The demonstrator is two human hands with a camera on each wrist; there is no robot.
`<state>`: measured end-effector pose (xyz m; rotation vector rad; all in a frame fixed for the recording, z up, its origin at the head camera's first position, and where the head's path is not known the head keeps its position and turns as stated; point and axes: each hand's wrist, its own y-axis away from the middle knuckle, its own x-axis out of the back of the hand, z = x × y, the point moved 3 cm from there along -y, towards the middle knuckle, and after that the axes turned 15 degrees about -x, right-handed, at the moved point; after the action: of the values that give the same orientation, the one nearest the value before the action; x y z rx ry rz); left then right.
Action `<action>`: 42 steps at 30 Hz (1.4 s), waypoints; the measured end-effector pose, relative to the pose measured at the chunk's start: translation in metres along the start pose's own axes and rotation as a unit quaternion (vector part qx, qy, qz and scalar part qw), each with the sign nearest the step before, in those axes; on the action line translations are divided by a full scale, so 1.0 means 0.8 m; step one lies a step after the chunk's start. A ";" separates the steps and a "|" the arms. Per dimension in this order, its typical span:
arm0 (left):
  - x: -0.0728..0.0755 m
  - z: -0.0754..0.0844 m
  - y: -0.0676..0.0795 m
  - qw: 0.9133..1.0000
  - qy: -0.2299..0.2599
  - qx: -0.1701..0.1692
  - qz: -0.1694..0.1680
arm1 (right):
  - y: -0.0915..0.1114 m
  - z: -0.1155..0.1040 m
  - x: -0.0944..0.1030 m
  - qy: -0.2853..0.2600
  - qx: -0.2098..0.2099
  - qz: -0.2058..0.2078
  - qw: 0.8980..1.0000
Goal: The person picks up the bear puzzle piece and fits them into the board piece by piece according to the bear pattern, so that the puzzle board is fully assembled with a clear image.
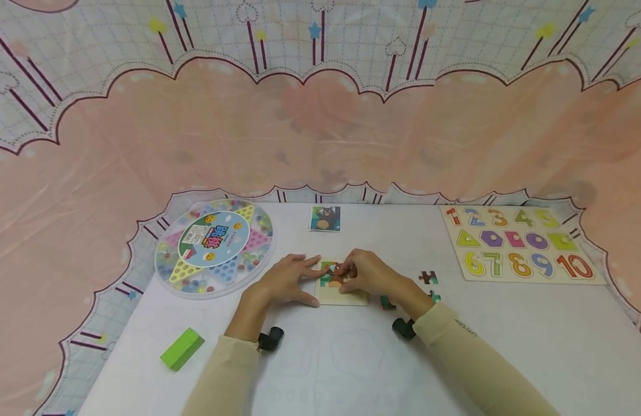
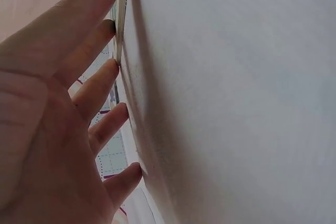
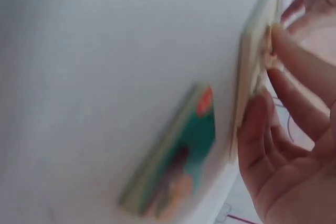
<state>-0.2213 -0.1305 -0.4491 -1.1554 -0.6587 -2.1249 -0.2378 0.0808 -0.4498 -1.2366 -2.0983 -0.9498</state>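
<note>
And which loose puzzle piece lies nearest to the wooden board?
The partly green piece, just right of the board; the other loose pieces lie farther right.

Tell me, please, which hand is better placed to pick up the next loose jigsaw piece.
Probably the right hand: the loose jigsaw pieces lie on its side of the wooden puzzle tray, while the left hand touches the tray's opposite edge.
</note>
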 end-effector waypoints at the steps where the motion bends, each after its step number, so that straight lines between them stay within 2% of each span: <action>1: 0.000 0.000 0.000 1.000 0.000 0.002 0.000 | 0.000 0.001 0.001 -0.002 0.003 -0.011 1.000; 6: -0.001 0.000 -0.001 1.000 -0.002 0.004 0.002 | 0.003 0.008 0.013 0.001 0.016 -0.046 0.999; 9: -0.001 0.000 -0.002 1.000 0.000 0.009 0.001 | 0.008 0.010 0.023 0.006 0.017 -0.044 0.999; 17: -0.003 -0.001 -0.003 1.000 -0.005 0.014 -0.005 | 0.030 0.021 0.063 0.002 0.035 0.018 0.999; 23: -0.004 -0.001 -0.001 1.000 0.003 0.019 -0.002 | 0.054 0.046 0.092 -0.008 0.030 0.060 0.998; 32: -0.002 -0.001 -0.002 1.000 -0.001 0.010 0.005 | 0.085 0.109 0.118 -0.045 -0.017 0.084 0.995; 42: -0.004 -0.001 -0.004 1.000 0.010 0.011 0.007 | 0.107 0.161 0.114 -0.041 -0.081 0.084 0.992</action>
<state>-0.2228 -0.1275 -0.4526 -1.1225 -0.6615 -2.1093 -0.2132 0.2582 -0.4374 -1.5325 -1.9728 -1.0251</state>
